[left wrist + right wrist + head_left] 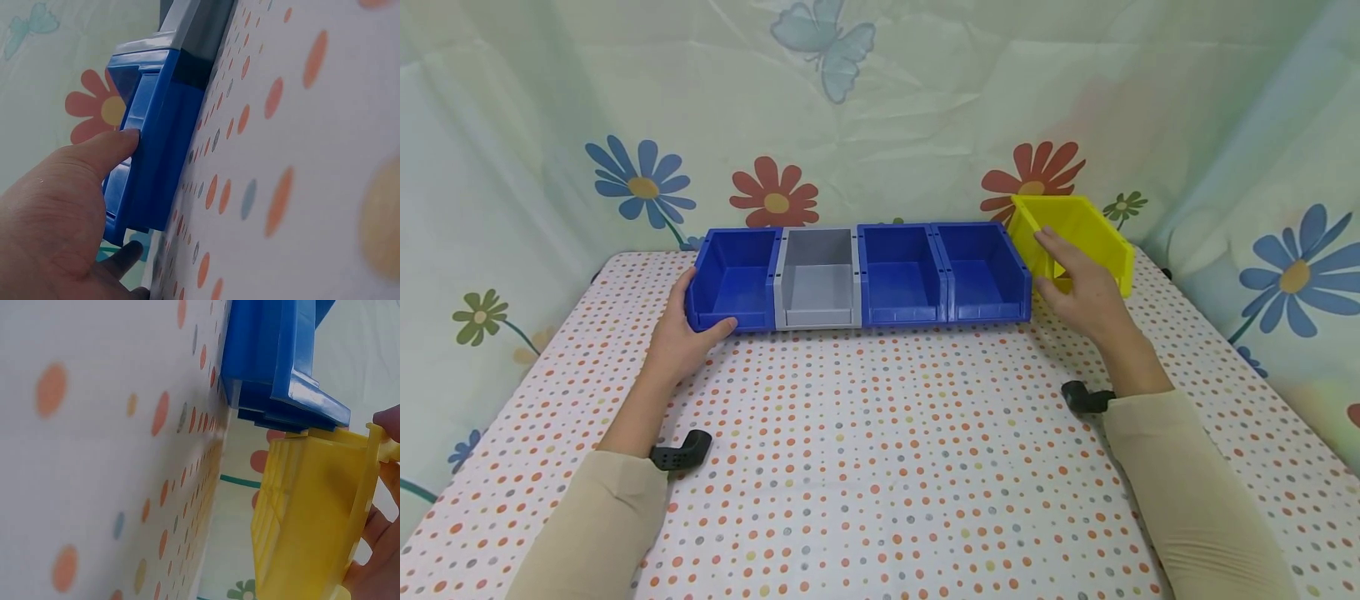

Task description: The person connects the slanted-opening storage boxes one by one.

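A row of open-fronted storage bins stands on the dotted tablecloth: a blue bin [737, 279] at the left end, a grey bin [818, 283], then a second blue bin [902, 279] and a third blue bin [983, 275]. My left hand [679, 337] holds the left-end bin by its front corner, thumb on the front lip, fingers along the outer side. At the other end, my right hand [1090, 300] grips a yellow bin [319, 506] by its rim. That bin is tilted and raised off the cloth, close beside the right-end blue bin.
The spotted tablecloth [850, 467] spreads in front of the row. Behind the bins hangs a flowered curtain [895, 117], which also closes off both sides. Black wrist straps [683, 451] sit at both cuffs.
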A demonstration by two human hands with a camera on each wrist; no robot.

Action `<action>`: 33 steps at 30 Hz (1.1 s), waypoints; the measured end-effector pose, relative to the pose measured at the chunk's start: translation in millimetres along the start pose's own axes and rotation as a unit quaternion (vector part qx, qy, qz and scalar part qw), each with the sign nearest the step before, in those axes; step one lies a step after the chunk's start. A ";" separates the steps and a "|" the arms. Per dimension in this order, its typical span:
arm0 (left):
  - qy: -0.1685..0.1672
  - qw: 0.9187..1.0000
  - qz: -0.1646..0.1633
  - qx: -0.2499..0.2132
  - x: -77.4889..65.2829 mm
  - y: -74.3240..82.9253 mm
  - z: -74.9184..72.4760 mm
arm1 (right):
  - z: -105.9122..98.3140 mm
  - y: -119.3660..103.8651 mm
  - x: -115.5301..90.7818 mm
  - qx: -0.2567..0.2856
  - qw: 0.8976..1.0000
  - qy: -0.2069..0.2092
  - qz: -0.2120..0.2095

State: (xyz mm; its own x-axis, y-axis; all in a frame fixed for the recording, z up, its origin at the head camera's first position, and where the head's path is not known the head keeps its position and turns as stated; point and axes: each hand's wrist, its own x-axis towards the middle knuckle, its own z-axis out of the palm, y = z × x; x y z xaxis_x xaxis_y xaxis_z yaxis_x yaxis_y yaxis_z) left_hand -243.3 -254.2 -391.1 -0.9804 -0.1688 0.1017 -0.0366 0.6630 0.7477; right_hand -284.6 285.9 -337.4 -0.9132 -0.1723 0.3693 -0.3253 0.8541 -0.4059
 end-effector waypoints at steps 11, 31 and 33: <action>0.000 1.000 0.000 0.000 -0.5 0.3 -1.0 | -2.4 -1.5 1.2 -0.004 1.000 -0.009 -0.003; -0.001 1.000 0.002 -0.005 -1.3 -0.3 -1.9 | -1.5 -3.8 2.7 -0.030 0.997 -0.068 0.026; -0.002 1.000 0.004 -0.006 -1.2 -0.8 -1.2 | -1.4 -2.6 1.8 -0.035 0.996 -0.074 0.025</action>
State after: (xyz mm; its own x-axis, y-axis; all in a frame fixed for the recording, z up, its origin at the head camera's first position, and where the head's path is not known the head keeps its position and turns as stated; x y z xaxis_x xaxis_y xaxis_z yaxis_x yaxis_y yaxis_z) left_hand -241.8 -255.4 -391.0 -0.9816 -0.1594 0.1054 -0.0256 0.6562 0.7542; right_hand -285.1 284.0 -334.5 -0.9561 -0.1943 0.2196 -0.2645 0.8946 -0.3602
